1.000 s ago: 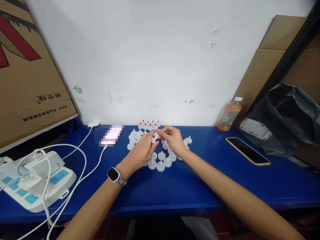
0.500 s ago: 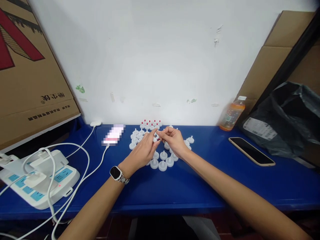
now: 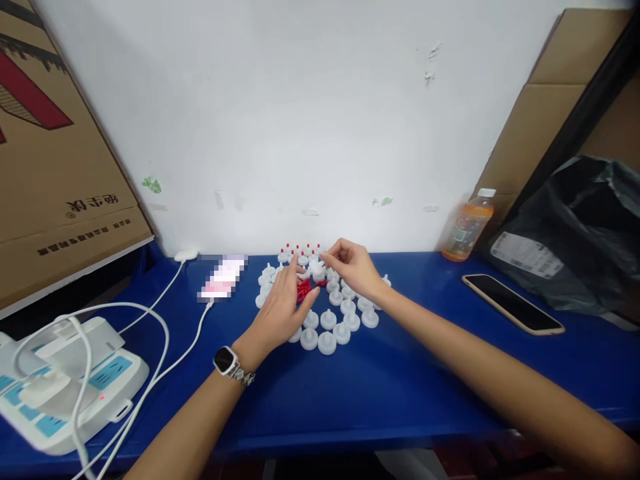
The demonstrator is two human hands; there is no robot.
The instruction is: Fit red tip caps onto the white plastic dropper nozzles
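Note:
My left hand (image 3: 283, 300) is open, thumb and fingers spread around a pile of small red tips (image 3: 303, 290). My right hand (image 3: 354, 265) is closed in a pinch, its fingertips at the top of a white nozzle cap (image 3: 317, 270), which it appears to hold above the pile. Behind the hands, several white nozzle caps with red tips (image 3: 300, 256) stand in rows by the wall. Plain white nozzle caps (image 3: 329, 320) without red tips lie spread around the pile, several of them in front; my left hand partly hides those on the left.
To the left lie a lit phone (image 3: 224, 277) on a cable and a white power strip (image 3: 75, 393) with looped cords. On the right are a dark phone (image 3: 513, 303), an orange drink bottle (image 3: 469, 227) and a black plastic bag (image 3: 575, 233). A cardboard box (image 3: 60, 173) stands at left.
The hands were together on a white nozzle cap. My left hand has now opened and come away from it, uncovering the red pile. The view has shifted slightly.

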